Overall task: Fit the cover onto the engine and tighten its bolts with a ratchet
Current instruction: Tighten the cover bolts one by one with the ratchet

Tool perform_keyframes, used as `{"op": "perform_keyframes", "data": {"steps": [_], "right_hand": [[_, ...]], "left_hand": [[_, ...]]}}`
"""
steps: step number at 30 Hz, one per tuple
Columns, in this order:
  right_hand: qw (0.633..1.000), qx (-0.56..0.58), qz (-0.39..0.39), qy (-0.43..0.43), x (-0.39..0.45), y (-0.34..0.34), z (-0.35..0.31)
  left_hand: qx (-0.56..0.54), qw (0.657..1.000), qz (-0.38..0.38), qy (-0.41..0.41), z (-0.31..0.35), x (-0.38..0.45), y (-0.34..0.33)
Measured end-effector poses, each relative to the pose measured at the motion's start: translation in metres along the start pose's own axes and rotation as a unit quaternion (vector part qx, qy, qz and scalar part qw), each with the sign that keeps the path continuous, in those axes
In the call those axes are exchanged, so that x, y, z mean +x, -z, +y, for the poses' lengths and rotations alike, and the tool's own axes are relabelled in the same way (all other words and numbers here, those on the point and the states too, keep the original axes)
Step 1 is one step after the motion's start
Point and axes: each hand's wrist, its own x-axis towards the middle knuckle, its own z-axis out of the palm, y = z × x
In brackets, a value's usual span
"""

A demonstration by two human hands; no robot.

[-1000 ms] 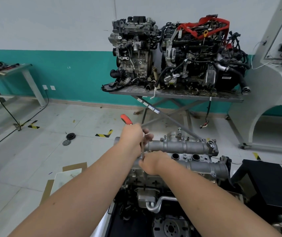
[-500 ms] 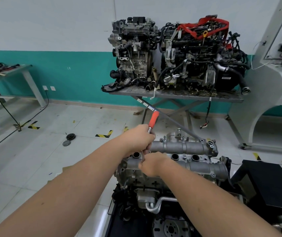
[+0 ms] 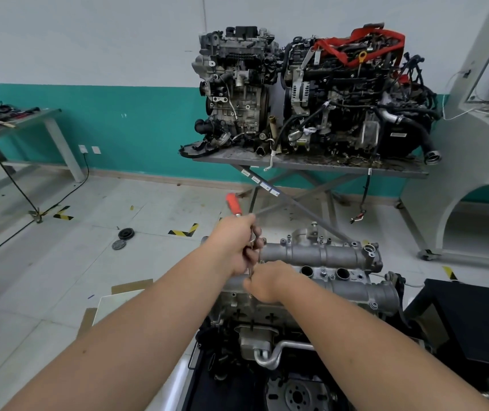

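Note:
The grey aluminium cover (image 3: 323,256) sits on top of the engine (image 3: 267,330) right below me, with several bolts standing along its edges. My left hand (image 3: 234,247) grips the ratchet (image 3: 233,204) by its shaft; the red handle end sticks up and to the left above my fist. My right hand (image 3: 264,281) is curled around the ratchet's lower end at the left part of the cover, hiding the socket and the bolt under it.
A metal table (image 3: 311,167) against the teal wall carries two more engines (image 3: 311,93). A long grey bar (image 3: 296,209) leans from that table toward the cover. Black discs (image 3: 123,237) and cardboard (image 3: 112,301) lie on the floor to the left. A black case (image 3: 468,315) stands at right.
The ratchet's red handle swung right half a second ago and has swung back to the left. My right hand stayed on the ratchet's lower end.

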Motion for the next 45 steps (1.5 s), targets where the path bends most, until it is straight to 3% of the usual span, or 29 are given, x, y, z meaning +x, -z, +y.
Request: {"op": "perform_keyframes", "data": {"steps": [3,5,7,9,13,18,21,24,27,31,38,45], "right_hand": [[1.000,-0.010,0.001,0.005,0.003,0.001,0.000],[1.000,-0.011,-0.001,0.007,0.004,0.001,0.000],[1.000,-0.012,-0.008,0.010,0.005,0.001,0.000],[1.000,-0.007,-0.012,0.011,0.004,0.001,0.001],[0.999,0.037,-0.002,0.011,0.001,-0.002,0.004],[0.999,0.047,-0.009,0.005,-0.002,0.000,0.002],[0.999,0.036,-0.015,0.005,-0.001,-0.001,0.002],[0.999,0.036,-0.010,0.007,-0.001,0.000,0.002],[0.999,0.032,-0.012,-0.007,-0.002,0.005,0.002],[1.000,0.003,-0.017,-0.009,0.000,0.010,-0.001],[1.000,-0.002,-0.015,-0.004,0.002,0.013,-0.001],[1.000,0.002,-0.009,0.006,0.004,0.011,0.003]], "left_hand": [[-0.138,0.989,0.049,-0.018,-0.003,-0.001,-0.007],[-0.138,0.988,0.062,-0.032,-0.005,-0.003,-0.006],[-0.067,0.996,0.046,-0.040,-0.007,-0.003,-0.003],[0.049,0.997,-0.016,-0.049,-0.006,-0.004,0.000],[0.227,0.966,-0.107,-0.065,0.002,-0.003,0.005],[0.331,0.926,-0.173,-0.060,0.013,-0.005,0.008],[0.339,0.920,-0.191,-0.056,0.014,-0.004,0.008],[0.260,0.944,-0.199,-0.044,0.008,-0.001,0.011],[0.069,0.980,-0.186,-0.020,0.000,0.002,0.014],[-0.166,0.973,-0.158,-0.014,-0.008,0.004,0.013],[-0.295,0.944,-0.137,-0.061,-0.016,0.006,0.012],[-0.323,0.930,-0.169,-0.048,-0.016,0.007,0.010]]}}
